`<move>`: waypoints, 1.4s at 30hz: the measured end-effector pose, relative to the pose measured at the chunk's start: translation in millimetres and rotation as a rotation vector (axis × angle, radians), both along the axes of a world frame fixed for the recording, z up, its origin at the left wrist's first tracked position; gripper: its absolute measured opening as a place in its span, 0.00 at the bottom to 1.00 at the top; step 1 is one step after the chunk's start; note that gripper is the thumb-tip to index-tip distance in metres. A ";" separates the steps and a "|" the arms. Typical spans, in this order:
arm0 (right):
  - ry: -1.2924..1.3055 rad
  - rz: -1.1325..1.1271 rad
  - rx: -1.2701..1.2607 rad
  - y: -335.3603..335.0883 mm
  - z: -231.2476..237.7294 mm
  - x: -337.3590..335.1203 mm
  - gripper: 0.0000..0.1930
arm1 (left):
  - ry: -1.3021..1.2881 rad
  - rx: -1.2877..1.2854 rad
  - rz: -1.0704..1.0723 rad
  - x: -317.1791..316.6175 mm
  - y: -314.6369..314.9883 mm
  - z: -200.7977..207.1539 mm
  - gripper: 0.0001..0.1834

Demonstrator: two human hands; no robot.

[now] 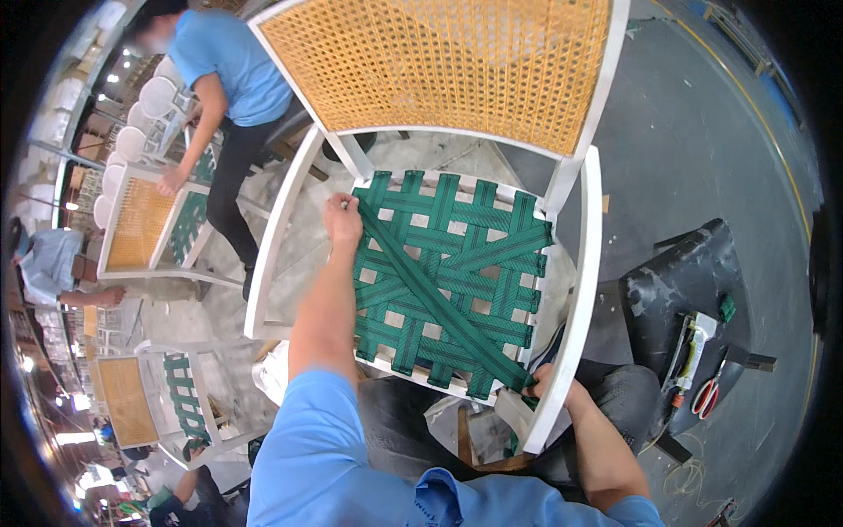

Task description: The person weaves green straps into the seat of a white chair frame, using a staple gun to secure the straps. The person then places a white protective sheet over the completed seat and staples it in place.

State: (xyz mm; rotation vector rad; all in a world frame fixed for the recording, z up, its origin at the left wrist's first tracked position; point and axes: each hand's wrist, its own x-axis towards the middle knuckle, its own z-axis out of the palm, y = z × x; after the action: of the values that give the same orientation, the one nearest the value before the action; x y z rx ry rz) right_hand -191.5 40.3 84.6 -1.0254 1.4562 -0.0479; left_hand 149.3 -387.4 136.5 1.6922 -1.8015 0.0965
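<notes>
A white armchair frame stands in front of me, its seat woven from green webbing. One loose green strap runs diagonally over the weave from the far left corner to the near right corner. My left hand pinches the strap's end at the far left corner. At the near right corner, beside the armrest's front end, my right hand grips the other end; its fingers are partly hidden by the white frame. Another strap crosses beneath the diagonal one.
The chair's cane back rises on the far side. To the right, a black stool-like surface bears red-handled scissors and a pale, long-bodied tool. At left, a co-worker handles another cane-backed chair; further chairs and people are beyond.
</notes>
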 end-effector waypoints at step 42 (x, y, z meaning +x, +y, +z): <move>-0.786 -1.078 0.124 -169.1 90.9 203.3 0.44 | 0.099 0.776 -0.413 -47.3 169.9 11.0 0.14</move>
State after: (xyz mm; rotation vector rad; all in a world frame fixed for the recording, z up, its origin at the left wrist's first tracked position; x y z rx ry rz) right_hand 11.8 -128.9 175.6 0.0228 1.0839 -1.0030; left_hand 102.0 -217.6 147.5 1.6952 -2.2220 -0.9542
